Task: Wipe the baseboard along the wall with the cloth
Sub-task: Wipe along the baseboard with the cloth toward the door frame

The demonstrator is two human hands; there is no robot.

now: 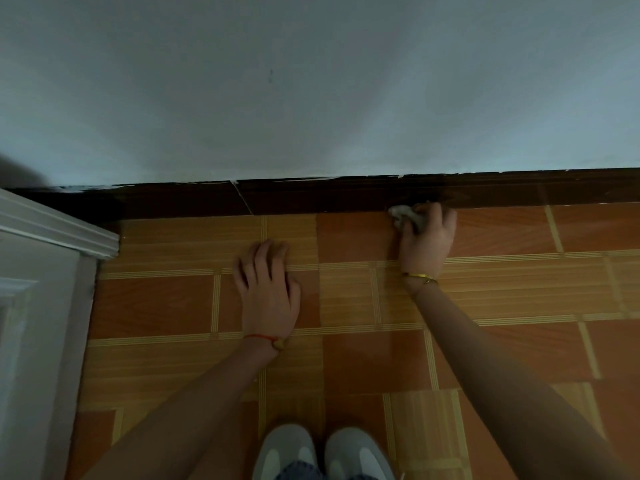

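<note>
White door trim (52,233) stands at the far left, where the dark brown baseboard (311,199) begins under a pale wall (311,81). Left hand (268,289) rests flat on the orange tiled floor (363,358), fingers spread and holding nothing. Farther right, the right hand (427,237) grips a small crumpled grey-white cloth (403,216), bunched against the baseboard's lower edge; in the dim light, contact seems likely. Two pale shoes (322,452) show below.
</note>
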